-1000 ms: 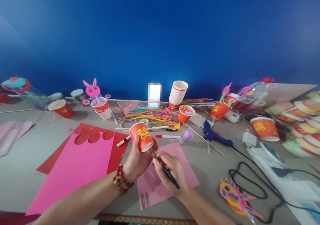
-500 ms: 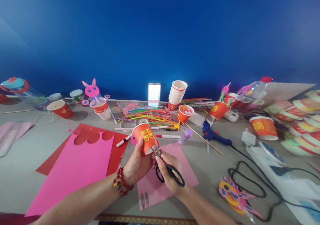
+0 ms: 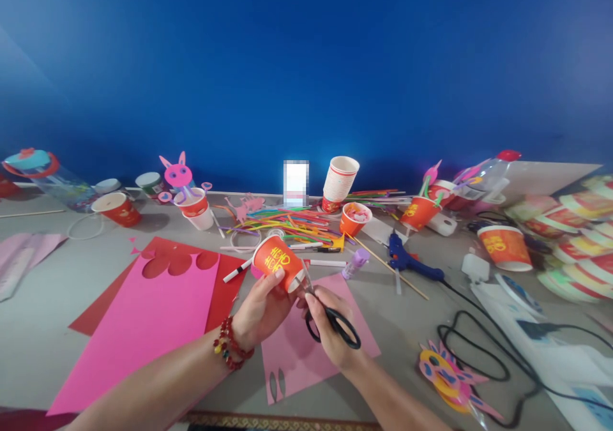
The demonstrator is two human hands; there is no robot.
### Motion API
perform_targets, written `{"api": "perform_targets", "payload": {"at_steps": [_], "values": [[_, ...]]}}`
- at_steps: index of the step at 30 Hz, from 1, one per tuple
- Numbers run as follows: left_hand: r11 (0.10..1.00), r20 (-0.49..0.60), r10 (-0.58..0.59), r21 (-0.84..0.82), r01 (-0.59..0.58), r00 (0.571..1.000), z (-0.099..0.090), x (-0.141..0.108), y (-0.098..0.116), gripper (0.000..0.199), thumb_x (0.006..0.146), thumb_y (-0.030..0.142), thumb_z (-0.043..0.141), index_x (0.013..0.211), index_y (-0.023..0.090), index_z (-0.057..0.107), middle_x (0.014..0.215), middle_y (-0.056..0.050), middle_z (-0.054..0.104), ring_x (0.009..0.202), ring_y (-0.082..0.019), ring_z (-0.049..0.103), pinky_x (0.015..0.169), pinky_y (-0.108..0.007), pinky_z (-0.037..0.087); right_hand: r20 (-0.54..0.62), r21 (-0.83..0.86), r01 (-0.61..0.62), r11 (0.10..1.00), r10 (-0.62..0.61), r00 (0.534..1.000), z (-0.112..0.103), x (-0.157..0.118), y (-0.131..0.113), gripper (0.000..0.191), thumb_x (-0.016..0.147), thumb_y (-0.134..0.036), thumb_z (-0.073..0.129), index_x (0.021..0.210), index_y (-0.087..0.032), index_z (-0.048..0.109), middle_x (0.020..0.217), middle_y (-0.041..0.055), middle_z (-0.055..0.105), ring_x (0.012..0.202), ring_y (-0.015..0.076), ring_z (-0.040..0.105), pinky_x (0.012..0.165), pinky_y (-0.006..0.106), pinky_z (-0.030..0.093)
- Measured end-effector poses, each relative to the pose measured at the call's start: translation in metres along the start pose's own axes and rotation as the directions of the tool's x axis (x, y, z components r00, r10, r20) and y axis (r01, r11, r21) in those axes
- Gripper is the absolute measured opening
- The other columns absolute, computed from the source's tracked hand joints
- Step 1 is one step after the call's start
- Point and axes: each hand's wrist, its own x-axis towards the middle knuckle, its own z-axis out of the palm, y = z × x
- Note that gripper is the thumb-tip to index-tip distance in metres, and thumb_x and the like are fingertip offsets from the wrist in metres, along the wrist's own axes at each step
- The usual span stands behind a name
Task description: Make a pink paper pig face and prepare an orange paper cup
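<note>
My left hand (image 3: 265, 313) is closed around an orange paper cup (image 3: 276, 262) with yellow lettering. The cup lies tilted, its base toward my right hand. Black-handled scissors (image 3: 338, 319) are gripped in my right hand (image 3: 330, 325), their blades slightly apart at the cup's base end. Whether a blade has gone into the cup cannot be made out. Under both hands lies a light pink sheet (image 3: 354, 332) with two narrow slits near its lower left corner.
Bright pink (image 3: 158, 335) and red sheets (image 3: 230, 290) lie to the left. Behind are coloured pipe cleaners (image 3: 292, 220), a cup stack (image 3: 341, 182), a scrap-filled cup (image 3: 355, 217) and a rabbit figure (image 3: 178, 175). At right lie a blue glue gun (image 3: 414, 262), its cord and a power strip (image 3: 522, 335).
The cup has turned, its base swinging to the right and slightly up. My right hand and the scissors have shifted a little to the right with it.
</note>
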Motion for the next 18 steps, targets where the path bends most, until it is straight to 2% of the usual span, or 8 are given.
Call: {"api": "perform_targets", "payload": {"at_steps": [3,5,8,10,13,15,18], "values": [[0.999,0.102,-0.047,-0.013,0.049,0.994,-0.005,-0.001,-0.001,0.028,0.087,0.036,0.061,0.097,0.011,0.068,0.078,-0.008,0.063,0.069,-0.019,0.057,0.064,-0.030,0.046,-0.006,0.198,-0.084,0.977,0.086,0.996,0.005,0.000,-0.003,0.036,0.099,-0.041,0.043,0.078,-0.019,0.063,0.068,0.0021,0.063,0.063,0.0159,0.062,0.061,0.026,0.049],[0.995,0.163,-0.093,-0.015,0.096,0.982,-0.009,-0.001,-0.001,0.031,0.088,0.040,0.058,0.095,0.011,0.068,0.074,-0.007,0.060,0.066,-0.019,0.056,0.062,-0.032,0.047,0.005,0.353,-0.133,0.926,0.140,0.990,0.008,0.000,-0.004,0.036,0.097,-0.042,0.045,0.079,-0.019,0.063,0.069,0.0015,0.064,0.058,0.0149,0.062,0.057,0.026,0.050],[0.992,0.221,-0.127,0.005,0.129,0.967,-0.012,-0.001,0.000,0.033,0.087,0.043,0.058,0.099,0.013,0.067,0.075,-0.007,0.060,0.065,-0.020,0.055,0.059,-0.034,0.048,0.004,0.435,-0.180,0.882,0.198,0.980,0.010,0.000,-0.004,0.036,0.097,-0.043,0.044,0.080,-0.018,0.063,0.068,0.0008,0.064,0.051,0.0131,0.061,0.052,0.024,0.049],[0.994,0.226,-0.111,0.017,0.110,0.968,-0.011,0.000,0.000,0.033,0.086,0.041,0.060,0.102,0.013,0.067,0.078,-0.007,0.061,0.068,-0.021,0.056,0.062,-0.034,0.047,-0.010,0.342,-0.157,0.926,0.171,0.985,0.007,0.000,-0.004,0.036,0.098,-0.042,0.043,0.080,-0.018,0.063,0.070,0.0011,0.065,0.055,0.0136,0.062,0.054,0.025,0.049],[0.999,0.166,-0.040,0.004,0.040,0.985,-0.007,0.001,0.002,0.037,0.083,0.043,0.066,0.105,0.014,0.067,0.086,-0.008,0.065,0.074,-0.020,0.058,0.071,-0.033,0.046,0.007,0.064,-0.035,0.997,0.035,0.999,-0.001,0.001,-0.003,0.035,0.099,-0.038,0.041,0.079,-0.019,0.061,0.069,0.0015,0.062,0.063,0.0153,0.061,0.060,0.026,0.047],[1.000,0.101,-0.005,0.003,0.005,0.995,-0.005,0.002,0.002,0.037,0.082,0.044,0.069,0.104,0.014,0.068,0.089,-0.009,0.066,0.077,-0.019,0.059,0.076,-0.032,0.045,0.030,-0.088,0.051,0.995,-0.048,0.998,-0.005,0.002,-0.002,0.033,0.100,-0.034,0.040,0.076,-0.020,0.058,0.066,0.0012,0.059,0.063,0.0154,0.059,0.061,0.026,0.044],[1.000,0.034,-0.009,0.018,0.008,0.999,-0.004,0.002,0.003,0.028,0.084,0.034,0.068,0.101,0.012,0.069,0.092,-0.009,0.067,0.081,-0.019,0.059,0.077,-0.030,0.044,0.045,-0.174,0.120,0.977,-0.114,0.992,-0.008,0.002,-0.002,0.030,0.099,-0.031,0.041,0.073,-0.021,0.054,0.067,0.0009,0.057,0.061,0.0150,0.056,0.060,0.027,0.042]]}}
